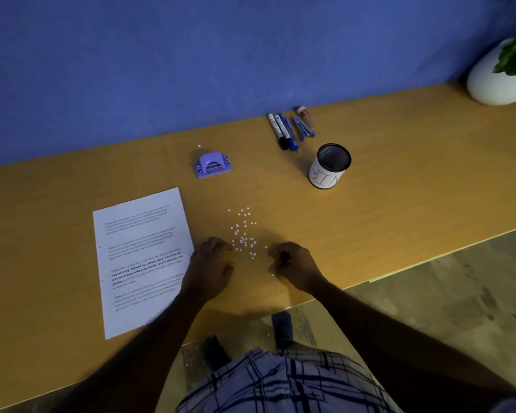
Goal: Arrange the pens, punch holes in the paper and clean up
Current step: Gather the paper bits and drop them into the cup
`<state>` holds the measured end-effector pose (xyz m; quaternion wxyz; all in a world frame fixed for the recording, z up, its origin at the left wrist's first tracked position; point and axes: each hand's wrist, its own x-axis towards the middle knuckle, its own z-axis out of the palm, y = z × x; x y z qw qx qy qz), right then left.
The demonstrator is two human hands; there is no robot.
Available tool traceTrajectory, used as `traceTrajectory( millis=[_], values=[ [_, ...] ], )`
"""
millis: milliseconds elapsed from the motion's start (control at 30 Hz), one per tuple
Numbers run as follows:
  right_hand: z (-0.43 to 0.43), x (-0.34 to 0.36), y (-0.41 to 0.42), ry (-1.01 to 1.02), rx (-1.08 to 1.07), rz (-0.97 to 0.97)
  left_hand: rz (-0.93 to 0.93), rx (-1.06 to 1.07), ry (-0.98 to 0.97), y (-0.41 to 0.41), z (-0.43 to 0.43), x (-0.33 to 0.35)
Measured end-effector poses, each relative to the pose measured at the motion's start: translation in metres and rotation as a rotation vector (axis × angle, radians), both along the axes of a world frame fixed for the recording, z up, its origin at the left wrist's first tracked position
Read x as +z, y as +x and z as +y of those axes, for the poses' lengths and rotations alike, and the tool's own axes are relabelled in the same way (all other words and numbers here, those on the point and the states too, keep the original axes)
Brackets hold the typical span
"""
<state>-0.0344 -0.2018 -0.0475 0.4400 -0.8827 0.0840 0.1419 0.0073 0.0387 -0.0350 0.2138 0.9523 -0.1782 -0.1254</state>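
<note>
With our left hand (212, 268) loosely curved and empty on the counter (399, 180) and our right hand (294, 263) bunched, its contents impossible to tell, we judge the paper dots (243, 234) scattered between them featherlight and skittish, best swept together, not pinched.

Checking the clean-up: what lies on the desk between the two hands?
In the head view, scattered white paper dots lie between the left hand and the right hand.
</note>
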Motion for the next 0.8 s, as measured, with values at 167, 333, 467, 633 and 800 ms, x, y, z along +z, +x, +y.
traceTrajectory(
  millis=[167, 333, 467, 633, 800],
  values=[
    [-0.027, 0.005, 0.004, -0.144, 0.066, -0.178, -0.005, -0.007, 0.014, -0.006, -0.005, 0.001],
    [-0.054, 0.001, -0.005, -0.345, 0.191, -0.215, -0.080, -0.334, 0.056, -0.034, -0.029, -0.005],
    [-0.058, -0.002, -0.007, -0.292, 0.152, -0.205, -0.080, -0.665, 0.200, -0.056, -0.057, -0.027],
    [-0.062, -0.006, -0.009, -0.288, 0.179, -0.229, -0.100, -0.700, 0.282, -0.058, -0.066, -0.041],
    [-0.063, -0.016, -0.017, -0.370, 0.208, -0.227, -0.110, -0.590, 0.266, -0.045, -0.056, -0.038]
  ],
)
